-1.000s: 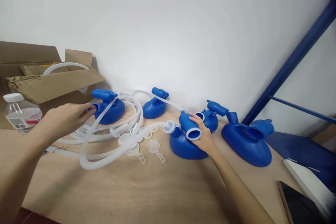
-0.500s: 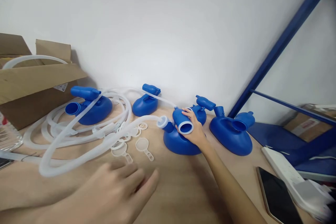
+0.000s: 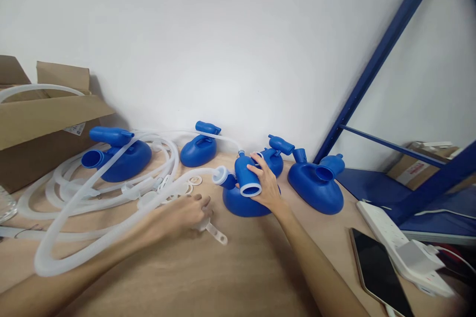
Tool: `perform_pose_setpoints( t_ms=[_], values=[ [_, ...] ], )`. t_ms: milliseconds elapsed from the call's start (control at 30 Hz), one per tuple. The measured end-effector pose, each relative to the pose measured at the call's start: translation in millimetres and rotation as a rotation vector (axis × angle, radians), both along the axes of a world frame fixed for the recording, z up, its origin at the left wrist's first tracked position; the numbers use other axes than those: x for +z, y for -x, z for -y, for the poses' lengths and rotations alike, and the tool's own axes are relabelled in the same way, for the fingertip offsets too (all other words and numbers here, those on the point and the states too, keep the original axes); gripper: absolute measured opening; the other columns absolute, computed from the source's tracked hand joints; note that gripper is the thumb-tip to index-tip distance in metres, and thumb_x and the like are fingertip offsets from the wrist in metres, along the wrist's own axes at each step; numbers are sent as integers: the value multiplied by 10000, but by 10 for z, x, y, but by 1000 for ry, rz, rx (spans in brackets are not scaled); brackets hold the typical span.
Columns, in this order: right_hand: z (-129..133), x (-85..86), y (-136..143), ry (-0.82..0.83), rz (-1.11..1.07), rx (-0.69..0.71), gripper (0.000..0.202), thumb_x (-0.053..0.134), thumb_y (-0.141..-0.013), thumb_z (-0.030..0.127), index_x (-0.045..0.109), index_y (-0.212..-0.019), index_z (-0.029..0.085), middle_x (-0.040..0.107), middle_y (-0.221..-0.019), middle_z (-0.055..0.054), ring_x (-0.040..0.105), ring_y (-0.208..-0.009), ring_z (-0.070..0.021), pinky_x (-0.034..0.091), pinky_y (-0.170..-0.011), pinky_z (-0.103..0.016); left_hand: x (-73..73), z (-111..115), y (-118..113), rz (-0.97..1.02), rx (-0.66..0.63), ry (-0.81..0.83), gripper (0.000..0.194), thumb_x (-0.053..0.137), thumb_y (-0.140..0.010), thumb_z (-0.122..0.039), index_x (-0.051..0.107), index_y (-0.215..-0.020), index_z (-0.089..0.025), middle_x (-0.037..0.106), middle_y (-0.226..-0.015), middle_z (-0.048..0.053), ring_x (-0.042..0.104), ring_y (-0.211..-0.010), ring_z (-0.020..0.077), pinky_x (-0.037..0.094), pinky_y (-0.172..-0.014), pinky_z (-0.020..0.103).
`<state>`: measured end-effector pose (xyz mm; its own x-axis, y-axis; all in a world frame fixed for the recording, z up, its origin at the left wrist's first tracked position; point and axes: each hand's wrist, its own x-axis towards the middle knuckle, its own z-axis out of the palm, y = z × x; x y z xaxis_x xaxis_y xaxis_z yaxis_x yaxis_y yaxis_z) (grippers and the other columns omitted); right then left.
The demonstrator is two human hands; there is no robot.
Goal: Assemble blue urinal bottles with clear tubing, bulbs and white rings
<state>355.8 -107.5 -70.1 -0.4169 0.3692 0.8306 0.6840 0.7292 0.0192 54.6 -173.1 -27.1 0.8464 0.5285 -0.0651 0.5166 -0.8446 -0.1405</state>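
My right hand (image 3: 267, 181) wraps round a blue bottle-shaped spout piece (image 3: 244, 171), its white-rimmed mouth facing me. Behind and below it sits a rounded blue container (image 3: 238, 204), which looks like a urinal bottle. A thick translucent hose (image 3: 178, 183) runs to the white collar (image 3: 220, 175) on that container's neck. A thinner tube (image 3: 226, 139) reaches the far end of the spout piece. Low over the table, my left hand (image 3: 195, 213) has its fingers closed on a translucent white cap with a strap (image 3: 215, 233); the cap's round part is mostly hidden.
Coiled hose (image 3: 63, 178) and several white rings (image 3: 195, 180) lie at left, near a cardboard box (image 3: 48, 133). Other blue containers (image 3: 199, 151) stand along the wall. A phone (image 3: 379, 267), a power strip (image 3: 397, 252) and a blue metal frame (image 3: 372, 74) are at right.
My left hand has moved forward from the near edge to the caps and closed on one, whose strap has turned. My right hand keeps its hold; the spout piece now sits more upright.
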Motion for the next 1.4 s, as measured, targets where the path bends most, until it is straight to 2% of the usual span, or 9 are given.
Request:
perform_pose_setpoints(
  t_ms=[167,367,633,767,900,1067,1200,1300,1400],
  values=[
    [-23,-15,-42,84,12,104,682,685,-923,335,341,-1511,295,410,-1624,-177,496,-1451,-340,582,-1011,-526,389,247,-298,297,-314,-77,367,683,-894,-289,595,-1235,-185,649,-1274,125,656,-1078,274,532,-918,375],
    [8,11,-21,123,-270,216,690,810,-782,334,457,-1374,295,558,-1480,-153,572,-1363,-345,493,-1103,-587,387,-196,-605,319,-76,-273,335,646,-892,-200,579,-1220,-188,666,-1241,142,665,-1115,307,512,-987,442],
    [90,244,-104,527,-711,409,576,741,-805,493,492,-1280,282,647,-1343,-96,638,-1255,-342,483,-1116,-594,659,-324,-479,410,18,4,501,668,-874,-245,524,-1353,-215,658,-1330,96,711,-1021,262,555,-859,350],
    [229,643,-111,524,-580,368,617,788,-788,447,481,-1294,276,604,-1413,-113,593,-1319,-341,468,-1132,-581,868,-259,-471,794,-84,51,341,673,-893,-287,568,-1209,-214,693,-1265,83,698,-1037,235,551,-855,335],
    [455,1010,175,400,-423,159,552,770,-794,356,521,-1276,257,606,-1306,-105,607,-1241,-320,479,-1114,-543,939,-118,-576,1308,-252,-142,274,726,-838,-287,484,-937,-206,667,-1307,159,689,-1062,250,563,-786,329],
    [648,1190,622,343,-341,13,565,672,-743,209,497,-1278,261,577,-1247,-105,588,-1186,-328,517,-1060,-551,866,-132,-602,1165,-377,-375,227,652,-902,-207,427,-879,-217,601,-1388,192,656,-1149,263,568,-844,351],
    [735,1235,783,412,-278,-21,671,609,-730,128,396,-1350,271,545,-1323,-117,552,-1265,-330,499,-1085,-573,829,-218,-485,1070,-301,-340,354,599,-944,-252,458,-1268,-220,499,-1473,170,582,-1271,296,562,-961,428],
    [787,1264,770,437,-209,3,758,684,-797,218,295,-1447,250,488,-1422,-157,521,-1341,-348,496,-1100,-584,859,-230,-393,993,-254,-249,563,565,-965,-270,391,-1501,-260,457,-1488,132,587,-1243,274,551,-1006,414],
    [802,1306,638,454,-57,122,1088,855,-753,448,171,-1579,265,396,-1560,-175,420,-1463,-390,449,-1157,-601,915,-243,-296,1073,-239,-253,545,540,-978,-309,434,-1511,-262,493,-1404,124,595,-1196,275,546,-1011,424]
  ],
)
